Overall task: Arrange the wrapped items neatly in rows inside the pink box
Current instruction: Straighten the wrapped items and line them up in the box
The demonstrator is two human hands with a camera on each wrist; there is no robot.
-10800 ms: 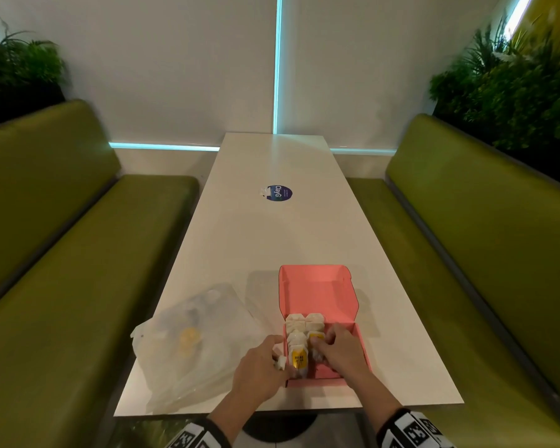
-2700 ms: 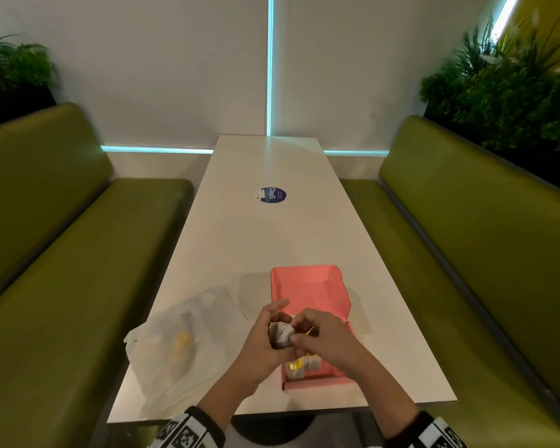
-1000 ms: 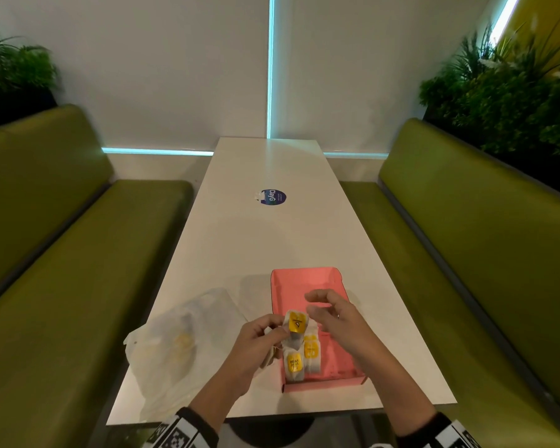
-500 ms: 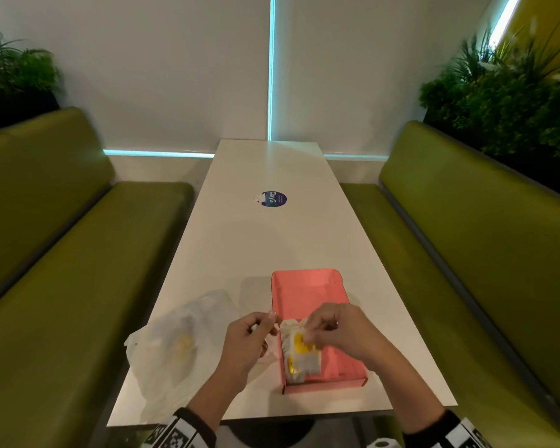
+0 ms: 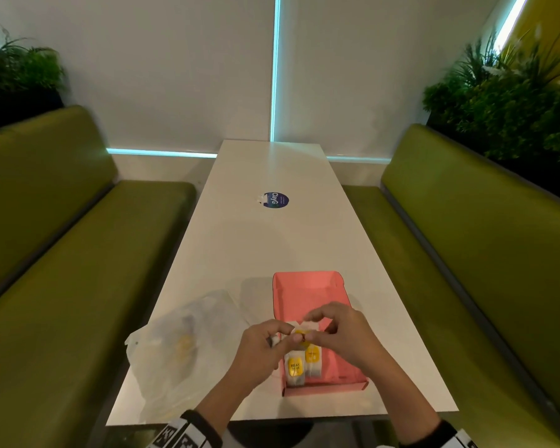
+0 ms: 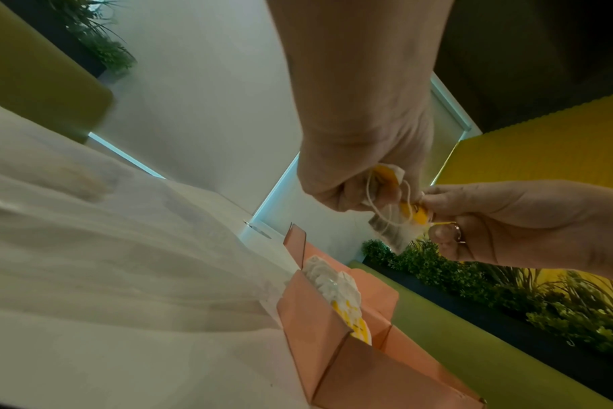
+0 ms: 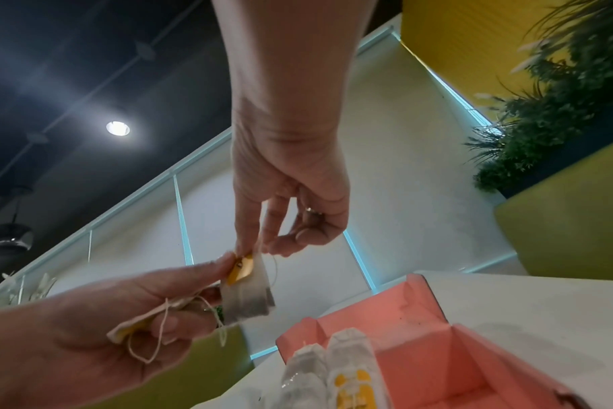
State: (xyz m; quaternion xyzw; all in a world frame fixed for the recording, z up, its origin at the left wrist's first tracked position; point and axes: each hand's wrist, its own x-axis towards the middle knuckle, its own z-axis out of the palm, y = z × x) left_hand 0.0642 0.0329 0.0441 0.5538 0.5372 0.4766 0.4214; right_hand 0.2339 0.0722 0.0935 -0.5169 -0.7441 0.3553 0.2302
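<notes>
Two green benches (image 5: 466, 253) are running along either side of a long white table (image 5: 272, 247), with leafy plants (image 5: 514, 101) sitting behind the backrests. A round blue sticker (image 5: 275, 200) is lying near the table's middle. At the near end, a crumpled clear plastic bag (image 5: 181, 344) is lying on the table left of the pink box (image 5: 346, 370), just beside it.

The pink box is sitting open with its lid standing up at the far side. Two wrapped items (image 5: 304, 363) with yellow labels are lying side by side against the box's left wall, at the near end; the right half of the floor is showing bare pink.

Both hands are hovering above the box, meeting over its left side. The left hand (image 5: 259, 354) is curling its fingers around one wrapped item (image 7: 130, 329), tucked in the palm with its string dangling, while its thumb and forefinger are pinching the yellow tag of a second one. The right hand (image 5: 343, 334) is pinching that same held teabag (image 6: 396, 227) from above with thumb and forefinger, the remaining fingers loosely bent. The teabag is hanging between the two hands, clear of the box, its string looping loose.
</notes>
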